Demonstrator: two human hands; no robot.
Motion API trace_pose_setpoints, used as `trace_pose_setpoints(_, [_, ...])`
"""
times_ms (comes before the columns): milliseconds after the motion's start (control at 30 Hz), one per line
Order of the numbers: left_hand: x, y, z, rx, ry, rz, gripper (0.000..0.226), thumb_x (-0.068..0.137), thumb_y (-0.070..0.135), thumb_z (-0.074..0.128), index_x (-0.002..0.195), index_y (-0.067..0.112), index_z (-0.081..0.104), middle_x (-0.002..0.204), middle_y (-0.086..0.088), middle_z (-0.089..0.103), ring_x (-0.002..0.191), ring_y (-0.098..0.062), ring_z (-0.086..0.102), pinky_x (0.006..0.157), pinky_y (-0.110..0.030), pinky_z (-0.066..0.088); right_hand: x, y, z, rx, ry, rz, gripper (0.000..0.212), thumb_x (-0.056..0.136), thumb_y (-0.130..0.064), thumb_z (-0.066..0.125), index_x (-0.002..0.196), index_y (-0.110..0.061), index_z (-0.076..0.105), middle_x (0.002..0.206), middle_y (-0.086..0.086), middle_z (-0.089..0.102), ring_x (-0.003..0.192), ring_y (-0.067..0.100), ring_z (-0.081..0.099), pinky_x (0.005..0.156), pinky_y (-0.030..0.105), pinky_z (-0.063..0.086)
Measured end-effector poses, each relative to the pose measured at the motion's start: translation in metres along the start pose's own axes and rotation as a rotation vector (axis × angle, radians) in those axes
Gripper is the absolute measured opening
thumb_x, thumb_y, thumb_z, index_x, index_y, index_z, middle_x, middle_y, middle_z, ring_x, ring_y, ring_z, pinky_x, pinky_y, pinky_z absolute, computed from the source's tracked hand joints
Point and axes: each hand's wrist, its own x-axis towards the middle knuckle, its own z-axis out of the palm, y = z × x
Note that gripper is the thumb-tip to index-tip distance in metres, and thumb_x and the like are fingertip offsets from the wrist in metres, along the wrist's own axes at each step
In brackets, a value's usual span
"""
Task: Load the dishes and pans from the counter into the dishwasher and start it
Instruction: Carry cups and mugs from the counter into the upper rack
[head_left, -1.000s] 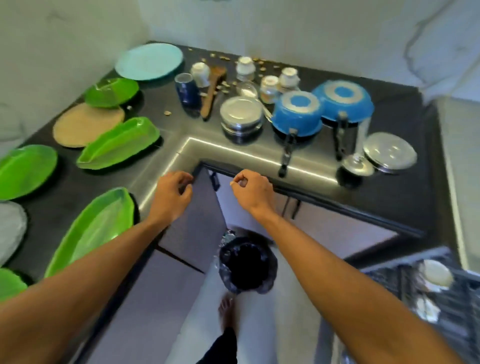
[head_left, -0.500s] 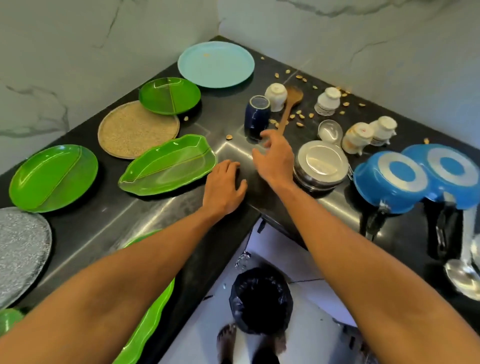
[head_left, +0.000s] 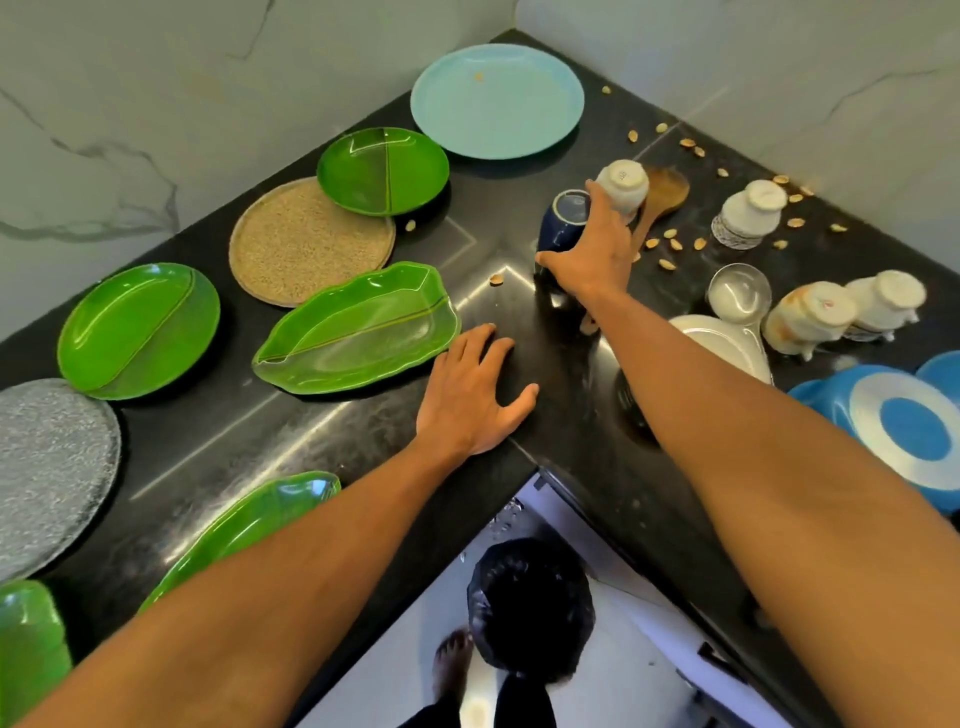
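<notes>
Grip: right hand (head_left: 592, 254) round navy cup (head_left: 565, 215), left hand (head_left: 467, 400) flat.

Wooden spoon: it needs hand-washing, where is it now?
Head view, right of centre: the wooden spoon lies toward the back of the counter, bowl just right of the upturned white cup, handle passing behind the right hand on the navy cup.
</notes>
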Motion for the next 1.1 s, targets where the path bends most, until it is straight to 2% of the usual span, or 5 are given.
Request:
trace_pose_setpoints(233, [-0.001,0.001,0.001,0.013,-0.006,-0.002,0.063,0.086,0.066,0.050,0.133,0.025,0.052,0.144,-0.002,0.044,0.134,-0.021,0.039,0.107,-0.037,0.037,-0.012,-0.003,-0.003,0.078,0.090,-0.056,0.090,0.058,-0.041,0.089,0.136,-0.035,0.045,0.131,-0.003,0.058,0.122,0.023,0.053,0.099,0.041,0.050])
trace_pose_setpoints(500, [-0.001,0.002,-0.001,0.016,-0.003,0.040,0.061,0.084,0.065,0.050,0.126,0.021,0.054,0.139,-0.006,0.047,0.128,-0.026,0.043,0.103,-0.041,0.040,-0.086,0.003,-0.045,-0.067,0.140,-0.152,0.083,0.063,-0.041,0.083,0.138,-0.034,0.047,0.129,-0.002,0.060,0.118,0.025,0.056,0.092,0.038,0.050])
trace_pose_setpoints(700, [-0.008,0.005,0.000,-0.017,0.003,0.097,0.050,0.088,0.055,0.052,0.116,0.014,0.059,0.127,-0.011,0.054,0.117,-0.033,0.048,0.100,-0.042,0.040,-0.174,0.023,-0.088,-0.114,0.194,-0.082,0.090,0.060,-0.044,0.085,0.139,-0.036,0.044,0.122,-0.001,0.062,0.111,0.027,0.058,0.085,0.039,0.050])
trace_pose_setpoints(900, [-0.044,0.010,-0.008,-0.166,0.041,0.280,0.019,0.087,0.025,0.057,0.097,0.014,0.068,0.102,-0.010,0.063,0.095,-0.033,0.056,0.085,-0.040,0.045,-0.274,0.056,-0.123,-0.055,0.239,-0.007,0.090,0.061,-0.045,0.087,0.139,-0.030,0.046,0.126,-0.003,0.060,0.114,0.021,0.056,0.087,0.036,0.049])
trace_pose_setpoints(1100, [-0.124,0.057,-0.001,-0.263,-0.019,0.478,0.013,0.085,0.017,0.062,0.094,0.014,0.071,0.092,-0.004,0.068,0.085,-0.030,0.060,0.075,-0.040,0.048,-0.384,0.101,-0.140,0.008,0.343,0.071,0.087,0.058,-0.042,0.089,0.135,-0.029,0.051,0.122,-0.003,0.063,0.110,0.022,0.059,0.087,0.039,0.053])
